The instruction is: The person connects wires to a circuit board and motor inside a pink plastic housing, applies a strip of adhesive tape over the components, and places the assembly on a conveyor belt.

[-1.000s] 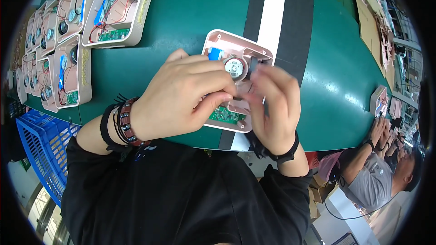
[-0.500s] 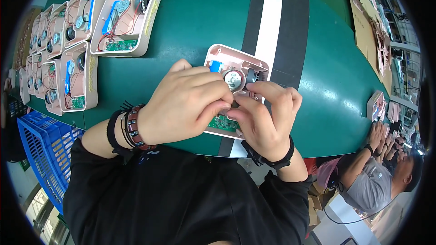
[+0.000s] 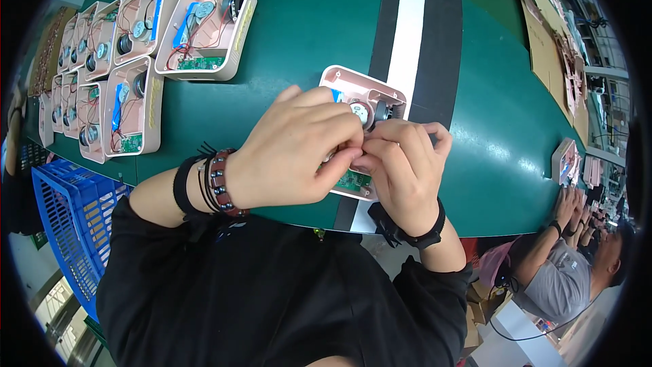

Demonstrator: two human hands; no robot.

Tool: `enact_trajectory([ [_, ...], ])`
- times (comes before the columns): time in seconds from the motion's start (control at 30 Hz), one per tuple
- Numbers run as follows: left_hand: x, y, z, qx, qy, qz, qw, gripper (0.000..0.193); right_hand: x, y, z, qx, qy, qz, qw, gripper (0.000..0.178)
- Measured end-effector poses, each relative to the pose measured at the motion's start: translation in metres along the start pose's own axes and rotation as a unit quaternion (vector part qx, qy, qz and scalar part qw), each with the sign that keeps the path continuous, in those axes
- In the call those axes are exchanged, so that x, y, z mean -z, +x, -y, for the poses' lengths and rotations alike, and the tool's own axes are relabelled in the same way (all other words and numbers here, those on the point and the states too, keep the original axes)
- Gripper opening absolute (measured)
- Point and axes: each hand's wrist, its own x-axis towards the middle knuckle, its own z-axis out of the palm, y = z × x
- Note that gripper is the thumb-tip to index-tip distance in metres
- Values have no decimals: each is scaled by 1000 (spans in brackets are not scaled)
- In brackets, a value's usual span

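Pink housing (image 3: 354, 84) sits open side up beneath both hands, partly over the striped band on the table. Left hand (image 3: 292, 149) reaches across from the left, fingers curled and thumb drawn up to the index fingertip. Right hand (image 3: 405, 166) comes from the other side, its thumb and index finger bent to the same spot, so the fingertips of both hands meet over the middle of the housing. Whether either pinch is fully closed, or has hold of something small, I cannot tell, since the fingers cover it. Just beyond the fingertips are a round silver disc (image 3: 360, 112) and, beside it, a dark round part (image 3: 382, 111); a green circuit board (image 3: 354, 181) shows below, between the hands. Around the housing spreads the green table (image 3: 292, 41), crossed by a white stripe (image 3: 407, 34) with black on both sides. Farther left, similar open housings (image 3: 234, 70) stand grouped close together, with wires and round parts inside. A blue crate (image 3: 85, 197) is below them, past the table edge, and a co-worker in a grey shirt (image 3: 560, 282) sits at the far right
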Motion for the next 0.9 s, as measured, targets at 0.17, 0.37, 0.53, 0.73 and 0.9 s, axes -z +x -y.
enact_trajectory([
  [0.17, -4, -2, 1, 63, -43, 27, 997, 10, -7, -12, 1, 28, -51, -45, 997, 10],
  [0.37, -5, -7, -2, 45, 3, 12, 999, 11, 1, -12, 9, 98, -169, -33, 980, 7],
  [0.53, -1, -12, 3, 1, 32, 4, 999, 10, 0, -9, 8, 75, -104, 3, 992, 9],
  [0.73, -1, -8, 7, -16, 22, 45, 999, 10, -3, -8, 4, -14, 12, 26, 999, 12],
  [0.9, 1, -7, 7, 12, -14, 68, 998, 6, -9, -12, -3, -60, 108, 13, 992, 14],
])
